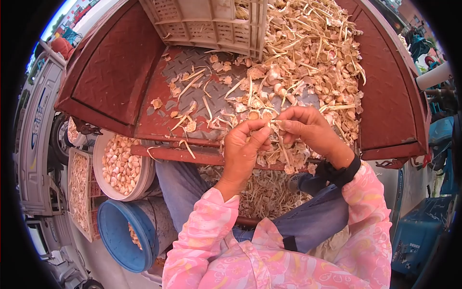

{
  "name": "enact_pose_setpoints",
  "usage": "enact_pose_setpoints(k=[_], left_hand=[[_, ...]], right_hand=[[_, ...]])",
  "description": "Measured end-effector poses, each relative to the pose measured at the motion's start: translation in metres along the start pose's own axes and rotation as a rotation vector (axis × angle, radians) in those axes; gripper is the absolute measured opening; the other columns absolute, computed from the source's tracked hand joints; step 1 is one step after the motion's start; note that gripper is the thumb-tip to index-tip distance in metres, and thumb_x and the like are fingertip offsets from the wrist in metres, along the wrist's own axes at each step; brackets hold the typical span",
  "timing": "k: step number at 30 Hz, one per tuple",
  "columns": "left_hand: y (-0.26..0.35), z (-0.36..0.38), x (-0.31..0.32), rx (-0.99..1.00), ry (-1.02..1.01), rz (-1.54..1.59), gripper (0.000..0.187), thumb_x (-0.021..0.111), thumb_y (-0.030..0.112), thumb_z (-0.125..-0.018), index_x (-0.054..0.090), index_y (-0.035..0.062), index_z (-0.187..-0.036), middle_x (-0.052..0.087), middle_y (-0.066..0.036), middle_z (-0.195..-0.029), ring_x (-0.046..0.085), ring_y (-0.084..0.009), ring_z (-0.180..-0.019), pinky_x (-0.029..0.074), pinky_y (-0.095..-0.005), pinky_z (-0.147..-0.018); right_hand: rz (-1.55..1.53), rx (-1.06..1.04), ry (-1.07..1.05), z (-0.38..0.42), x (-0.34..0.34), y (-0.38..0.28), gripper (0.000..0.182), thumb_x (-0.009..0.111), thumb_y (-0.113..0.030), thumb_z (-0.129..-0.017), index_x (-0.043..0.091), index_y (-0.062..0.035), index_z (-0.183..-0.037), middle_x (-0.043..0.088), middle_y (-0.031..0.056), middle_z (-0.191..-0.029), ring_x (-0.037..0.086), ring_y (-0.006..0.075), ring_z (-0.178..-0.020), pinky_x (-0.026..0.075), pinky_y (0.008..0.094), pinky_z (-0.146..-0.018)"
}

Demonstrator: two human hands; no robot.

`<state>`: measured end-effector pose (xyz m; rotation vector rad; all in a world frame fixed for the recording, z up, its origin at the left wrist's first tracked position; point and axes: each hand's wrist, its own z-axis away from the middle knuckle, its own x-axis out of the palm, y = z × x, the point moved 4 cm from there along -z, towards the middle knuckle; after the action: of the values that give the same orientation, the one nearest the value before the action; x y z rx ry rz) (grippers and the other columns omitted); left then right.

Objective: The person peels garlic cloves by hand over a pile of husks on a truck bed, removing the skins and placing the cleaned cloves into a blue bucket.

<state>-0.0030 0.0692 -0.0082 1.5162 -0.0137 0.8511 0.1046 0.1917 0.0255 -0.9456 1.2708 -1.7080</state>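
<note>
My left hand (pixel 244 147) and my right hand (pixel 308 127) meet above the front edge of the red metal truck bed (pixel 178 139). Both are closed in a pinch, thumbs against fingertips, around a small pale piece of garlic (pixel 275 126). Fingers cover most of that piece. Under and behind them lie loose garlic cloves (pixel 278 88), dry stalks (pixel 250 91) and papery skins (pixel 308 43), heaped thickest at the back right.
A pale plastic crate (pixel 207 29) stands tilted on the bed. To my left are a white bucket of cloves (pixel 120 168), a blue bucket (pixel 113 236) with some cloves inside, and a crate of scraps (pixel 79 192). Red side panels (pixel 390 86) flank the bed.
</note>
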Motion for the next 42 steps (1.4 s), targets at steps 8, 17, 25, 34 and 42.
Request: enact_pose_setpoints(k=[8,17,25,34,42], left_hand=[[-0.006,0.001,0.002,-0.257,-0.112,0.402,0.021,0.057,0.012,-0.088,0.057,0.0001,-0.106,0.062,-0.007,-0.087,0.061,-0.0098,-0.07,0.054,-0.0203,-0.061],[-0.013,0.001,0.005,-0.456,-0.123,0.63,0.023,0.053,0.017,-0.091,0.055,-0.0005,-0.105,0.062,-0.012,-0.089,0.063,-0.0161,-0.075,0.056,-0.0225,-0.06],[-0.013,0.011,0.0,-0.53,-0.153,0.832,0.028,0.05,0.02,-0.093,0.053,-0.002,-0.109,0.06,-0.012,-0.088,0.059,-0.0174,-0.073,0.056,-0.023,-0.06],[0.019,0.063,-0.058,-0.397,-0.1,0.9,0.031,0.049,0.019,-0.091,0.052,-0.0027,-0.113,0.058,-0.013,-0.089,0.052,-0.0162,-0.072,0.052,-0.0222,-0.056],[0.101,0.27,-0.193,0.123,0.442,0.649,0.027,0.055,0.012,-0.088,0.052,-0.0026,-0.111,0.059,-0.015,-0.087,0.053,-0.016,-0.065,0.046,-0.0191,-0.054]], right_hand=[[-0.108,0.015,0.095,-0.001,0.003,0.002,0.016,0.058,-0.02,-0.089,0.057,-0.0058,-0.096,0.061,-0.0012,-0.081,0.059,0.006,-0.068,0.048,0.018,-0.061],[-0.316,0.001,0.005,0.0,0.009,0.01,0.013,0.059,-0.016,-0.088,0.057,-0.0067,-0.098,0.06,-0.0029,-0.081,0.053,0.0031,-0.067,0.043,0.0157,-0.06],[-0.365,-0.02,0.071,0.003,0.002,0.009,0.014,0.057,-0.016,-0.089,0.056,-0.006,-0.098,0.059,-0.0012,-0.08,0.055,0.0045,-0.066,0.044,0.0167,-0.057],[-0.288,-0.019,0.105,0.0,0.003,0.008,0.014,0.053,-0.018,-0.09,0.053,-0.0046,-0.095,0.061,0.0046,-0.08,0.06,0.0074,-0.065,0.048,0.018,-0.057],[0.14,0.184,-0.273,0.032,0.097,0.014,0.015,0.055,-0.018,-0.089,0.051,-0.0039,-0.09,0.061,0.0042,-0.076,0.057,0.0078,-0.062,0.047,0.0191,-0.056]])
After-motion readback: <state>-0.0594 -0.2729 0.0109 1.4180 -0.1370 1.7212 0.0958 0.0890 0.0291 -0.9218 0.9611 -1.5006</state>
